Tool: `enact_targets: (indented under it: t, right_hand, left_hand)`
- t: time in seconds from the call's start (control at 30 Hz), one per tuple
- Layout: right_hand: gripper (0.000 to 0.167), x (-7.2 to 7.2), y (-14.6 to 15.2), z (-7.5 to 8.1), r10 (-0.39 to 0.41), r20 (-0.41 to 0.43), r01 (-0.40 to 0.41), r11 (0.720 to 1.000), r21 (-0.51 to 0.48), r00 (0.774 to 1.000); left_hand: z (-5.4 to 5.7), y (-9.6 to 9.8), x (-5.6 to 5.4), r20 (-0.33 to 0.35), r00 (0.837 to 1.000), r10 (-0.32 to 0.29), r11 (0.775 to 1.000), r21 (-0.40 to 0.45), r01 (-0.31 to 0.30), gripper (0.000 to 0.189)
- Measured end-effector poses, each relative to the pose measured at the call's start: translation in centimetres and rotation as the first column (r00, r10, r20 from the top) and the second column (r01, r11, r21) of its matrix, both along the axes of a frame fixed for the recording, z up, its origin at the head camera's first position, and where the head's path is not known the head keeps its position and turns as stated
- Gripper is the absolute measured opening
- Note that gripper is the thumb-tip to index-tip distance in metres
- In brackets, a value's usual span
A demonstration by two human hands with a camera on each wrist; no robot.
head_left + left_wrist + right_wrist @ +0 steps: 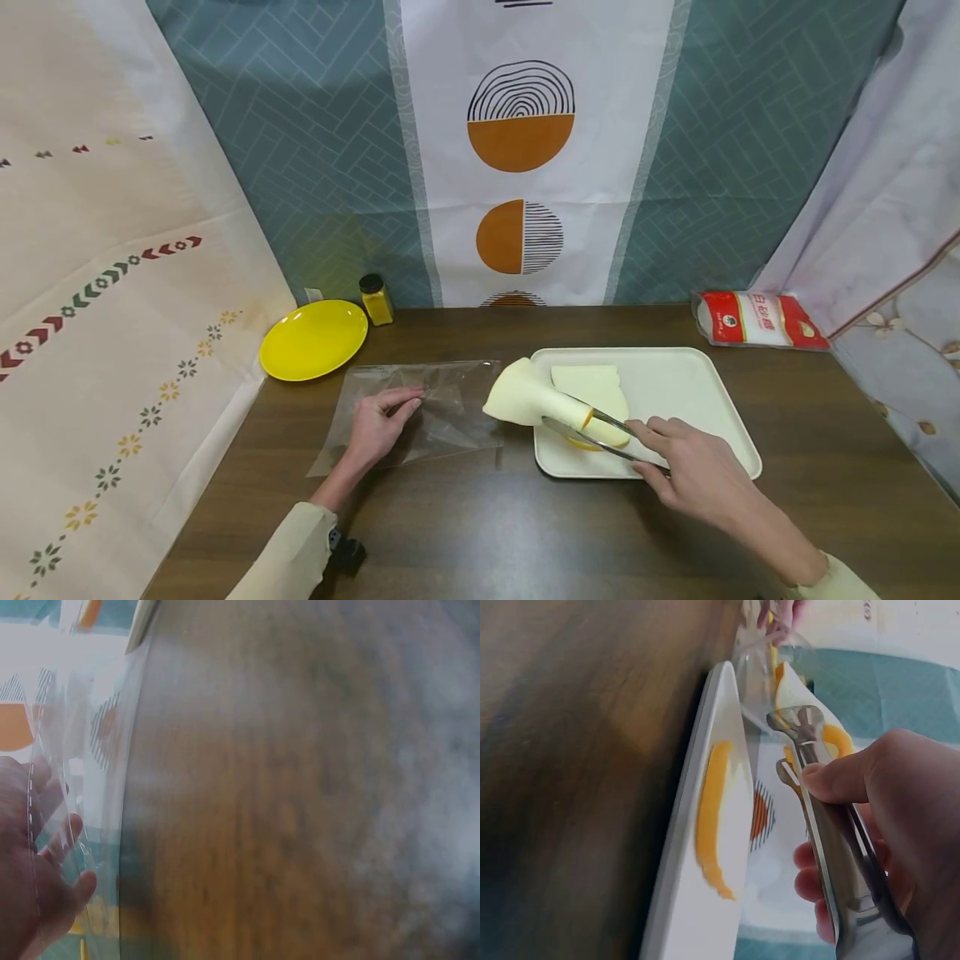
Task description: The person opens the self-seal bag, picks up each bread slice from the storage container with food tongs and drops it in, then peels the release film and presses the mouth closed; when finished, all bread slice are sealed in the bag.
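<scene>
My left hand lies over a clear plastic bag, its thumb and forefinger close together on the film. In the left wrist view, the film passes in front of those fingers. Metal tongs are in my right hand, thumb on one arm and fingers round the other. Their tips grip a pale slice of bread with an orange-brown crust, folded over, its wide end reaching past the tray's left edge toward the bag. More sliced bread lies on the white tray beneath the tongs.
A yellow plate lies at the back left, beside a small yellow jar with a black lid. At the back right is a red and white packet. Patterned cloths hang behind the brown table and at both sides.
</scene>
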State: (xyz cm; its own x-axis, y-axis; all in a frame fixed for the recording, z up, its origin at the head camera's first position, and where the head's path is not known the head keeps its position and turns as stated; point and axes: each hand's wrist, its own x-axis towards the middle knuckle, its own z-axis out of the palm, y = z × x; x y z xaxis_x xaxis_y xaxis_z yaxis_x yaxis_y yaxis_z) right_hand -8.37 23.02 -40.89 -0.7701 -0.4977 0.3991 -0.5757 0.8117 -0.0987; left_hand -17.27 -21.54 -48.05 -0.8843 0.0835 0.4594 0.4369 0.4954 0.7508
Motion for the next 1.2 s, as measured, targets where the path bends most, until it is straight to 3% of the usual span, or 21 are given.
enact_targets:
  t: [0.3,0.63,0.97,1.2]
  right_hand:
    - [0.043,-2.1,-2.3,0.7,0.088,0.078,-0.094,0.993,0.068,0.993]
    - [0.038,-4.4,-4.2,0.6,0.189,0.137,-0.201,0.977,0.076,0.972]
    - [0.035,-6.4,-6.8,0.7,0.247,0.199,-0.269,0.959,0.093,0.948]
    - [0.033,-7.3,-8.1,0.4,0.296,0.185,-0.319,0.942,0.105,0.937]
  left_hand:
    - [0.0,0.0,0.0,0.007,1.0,0.007,1.0,-0.013,-0.007,0.015]
    - [0.1,0.3,0.0,0.031,0.999,0.014,1.0,-0.021,-0.013,0.016]
    - [0.2,0.7,0.1,0.003,1.0,-0.008,1.0,0.019,0.008,0.016]
    - [0.3,1.0,0.1,-0.036,0.999,-0.028,0.997,0.068,0.03,0.017]
